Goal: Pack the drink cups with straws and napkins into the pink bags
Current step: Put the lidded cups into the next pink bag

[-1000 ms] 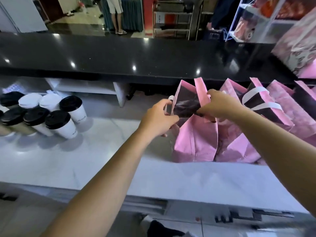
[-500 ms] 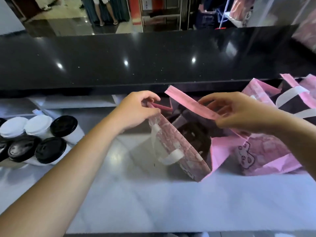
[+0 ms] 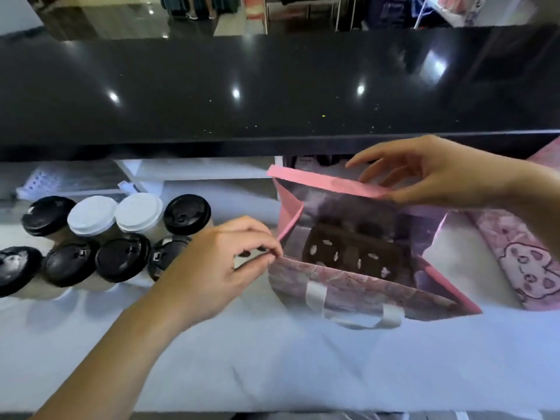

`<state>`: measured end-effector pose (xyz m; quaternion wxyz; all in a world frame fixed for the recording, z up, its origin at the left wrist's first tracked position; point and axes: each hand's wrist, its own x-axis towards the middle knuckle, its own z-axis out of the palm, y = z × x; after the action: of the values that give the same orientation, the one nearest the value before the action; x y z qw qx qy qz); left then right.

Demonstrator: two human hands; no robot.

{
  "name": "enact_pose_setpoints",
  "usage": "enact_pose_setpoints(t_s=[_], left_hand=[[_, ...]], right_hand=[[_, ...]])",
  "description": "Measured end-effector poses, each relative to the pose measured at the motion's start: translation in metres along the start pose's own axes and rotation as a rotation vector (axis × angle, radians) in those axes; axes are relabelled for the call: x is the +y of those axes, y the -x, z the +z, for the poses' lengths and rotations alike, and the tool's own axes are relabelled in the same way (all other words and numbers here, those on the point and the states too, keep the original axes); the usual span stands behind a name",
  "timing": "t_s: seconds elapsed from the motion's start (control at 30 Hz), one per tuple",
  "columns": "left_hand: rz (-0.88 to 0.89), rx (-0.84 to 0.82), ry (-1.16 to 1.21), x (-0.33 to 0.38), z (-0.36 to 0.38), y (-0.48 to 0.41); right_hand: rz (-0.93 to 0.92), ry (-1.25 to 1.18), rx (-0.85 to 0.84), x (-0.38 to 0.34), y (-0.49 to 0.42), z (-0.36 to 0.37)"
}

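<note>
A pink bag [image 3: 360, 287] stands on the white counter [image 3: 272, 359], its mouth spread wide, with a dark cup-holder insert [image 3: 351, 256] at its bottom. My left hand [image 3: 218, 268] pinches the bag's near left rim. My right hand [image 3: 424, 174] holds the far rim, fingers partly spread. Several lidded drink cups [image 3: 121, 256], with black and white lids, stand grouped to the left of the bag. I see no straws or napkins.
A second pink bag with a cartoon print [image 3: 521, 268] lies at the right. A glossy black raised counter [image 3: 272, 86] runs across behind, with a white shelf [image 3: 197, 171] under it. Shop racks stand beyond.
The bag has been pulled away from the other bags, set upright in front of me and spread fully open. My left hand moved to the near rim. The camera tilted down.
</note>
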<state>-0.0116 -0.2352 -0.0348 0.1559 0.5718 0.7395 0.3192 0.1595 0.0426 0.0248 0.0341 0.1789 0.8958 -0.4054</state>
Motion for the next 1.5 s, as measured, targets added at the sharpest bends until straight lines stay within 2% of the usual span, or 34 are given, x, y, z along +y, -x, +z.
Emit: enact_pose_setpoints(t_s=[0.2, 0.37, 0.47, 0.53, 0.63, 0.7, 0.77, 0.87, 1.0, 1.13, 1.27, 1.4, 1.5], left_hand=[[-0.008, 0.187, 0.104, -0.032, -0.023, 0.05], [0.037, 0.113, 0.213, -0.047, -0.032, 0.069], [-0.034, 0.007, 0.399, -0.057, -0.053, 0.069], [-0.059, 0.038, 0.44, -0.07, -0.068, 0.064], [-0.158, 0.115, 0.214, -0.11, -0.084, 0.04], [-0.256, 0.003, -0.072, -0.138, -0.087, 0.012], [-0.336, -0.197, -0.301, -0.156, -0.084, -0.013], [-0.389, -0.383, -0.396, -0.166, -0.069, -0.04], [-0.37, -0.427, -0.482, -0.174, -0.057, -0.056], [-0.379, -0.394, -0.48, -0.172, -0.053, -0.059], [-0.362, -0.278, -0.382, -0.161, -0.063, -0.058], [-0.273, -0.11, -0.146, -0.134, -0.089, -0.043], [-0.158, 0.02, -0.056, -0.101, -0.113, -0.03]], right_hand=[[0.02, 0.079, 0.07, -0.051, -0.038, 0.048], [0.071, 0.288, 0.164, -0.074, -0.04, 0.09], [0.156, 0.35, 0.172, -0.077, -0.028, 0.107], [0.172, 0.392, 0.234, -0.075, -0.018, 0.117], [0.145, 0.518, 0.422, -0.071, 0.003, 0.141], [0.15, 0.52, 0.526, -0.07, 0.016, 0.164], [0.173, 0.518, 0.588, -0.066, 0.029, 0.188], [0.158, 0.541, 0.678, -0.059, 0.039, 0.216], [0.116, 0.522, 0.783, -0.058, 0.039, 0.23], [0.118, 0.525, 0.861, -0.063, 0.033, 0.233], [0.108, 0.488, 0.829, -0.063, 0.032, 0.228], [0.118, 0.27, 0.796, -0.07, 0.037, 0.209], [0.024, 0.114, 0.804, -0.082, 0.036, 0.177]])
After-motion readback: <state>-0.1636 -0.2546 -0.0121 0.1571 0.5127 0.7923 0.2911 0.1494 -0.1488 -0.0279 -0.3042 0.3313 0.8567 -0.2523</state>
